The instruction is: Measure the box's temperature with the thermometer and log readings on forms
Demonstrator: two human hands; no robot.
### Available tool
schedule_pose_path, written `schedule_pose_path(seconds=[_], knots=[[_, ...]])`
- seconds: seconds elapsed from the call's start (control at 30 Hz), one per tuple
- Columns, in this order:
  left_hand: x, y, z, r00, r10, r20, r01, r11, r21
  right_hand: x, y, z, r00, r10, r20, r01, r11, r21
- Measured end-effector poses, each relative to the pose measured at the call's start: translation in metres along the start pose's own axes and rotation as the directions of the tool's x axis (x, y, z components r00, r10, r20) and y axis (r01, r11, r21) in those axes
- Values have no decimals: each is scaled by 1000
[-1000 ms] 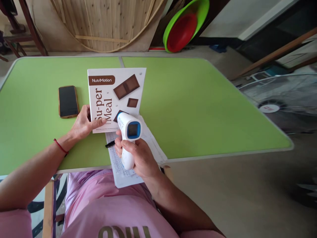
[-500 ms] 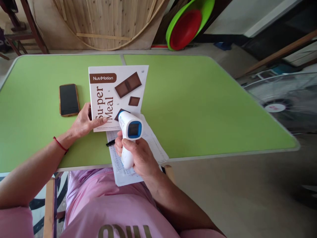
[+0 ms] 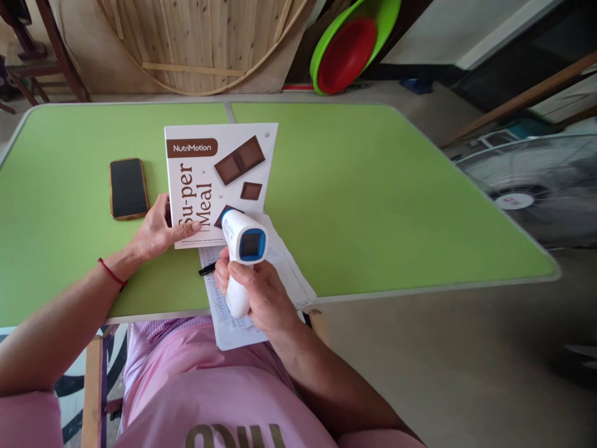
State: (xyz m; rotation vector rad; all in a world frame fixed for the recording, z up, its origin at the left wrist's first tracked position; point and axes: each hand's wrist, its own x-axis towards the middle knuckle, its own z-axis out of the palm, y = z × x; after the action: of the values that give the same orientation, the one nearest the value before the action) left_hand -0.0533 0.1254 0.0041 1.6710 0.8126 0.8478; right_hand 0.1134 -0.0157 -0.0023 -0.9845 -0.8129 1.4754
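My left hand [image 3: 161, 230] grips the lower left corner of a white box [image 3: 193, 134] printed "NutriMotion Su-per Meal" with pictures of chocolate pieces. The thumb lies across its front; the other fingers are mostly hidden behind it. Wrapped round the handle of a white and blue infrared thermometer [image 3: 242, 239] is my right hand [image 3: 261, 289]. The thermometer's front end is over the box's lower right part, and its dark screen faces me. Whether it touches the box I cannot tell. Handwritten papers [image 3: 284, 264] lie beneath, jutting past the table edge, with a black pen [image 3: 207, 269] on them.
A phone in a brown case [image 3: 129, 188] lies on the green table [image 3: 364, 199], left of the box. Past the table's right side stands a fan [image 3: 517, 193]. Green and red basins [image 3: 347, 56] and a round wooden board [image 3: 200, 37] lean at the back.
The view has shifted very slightly, so everything sits a little further left. Both hands keep the same hold on the box and the thermometer.
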Motion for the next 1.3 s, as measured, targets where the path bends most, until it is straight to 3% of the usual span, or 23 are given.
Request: schedule_pose_path(seconds=[0.3, 0.53, 0.67, 0.8, 0.97, 1.07, 1.3], knots=[[-1, 3, 0, 1000, -10, 4, 10, 1000, -29, 1, 2, 0, 1000, -4, 3, 4, 999, 39], [-3, -7, -3, 998, -27, -55, 27, 1000, -9, -4, -2, -11, 999, 24, 21, -23, 998, -59], [-1, -13, -5, 991, 90, -95, -85, 995, 58, -7, -10, -19, 999, -33, 12, 34, 993, -114], [6, -23, -9, 958, 235, -166, -209, 965, 160, -8, -25, -32, 984, -159, -82, 128, 947, -295], [19, -37, -16, 925, 320, -204, -257, 924, 283, 11, -46, -69, 888, -403, -219, 181, 746, -641], [26, -43, -19, 915, 333, -228, -250, 911, 327, 32, -50, -98, 845, -498, -196, 150, 573, -806], [32, -47, -22, 927, 286, -242, -183, 910, 372, 70, -45, -144, 902, -426, -75, -2, 169, -986]])
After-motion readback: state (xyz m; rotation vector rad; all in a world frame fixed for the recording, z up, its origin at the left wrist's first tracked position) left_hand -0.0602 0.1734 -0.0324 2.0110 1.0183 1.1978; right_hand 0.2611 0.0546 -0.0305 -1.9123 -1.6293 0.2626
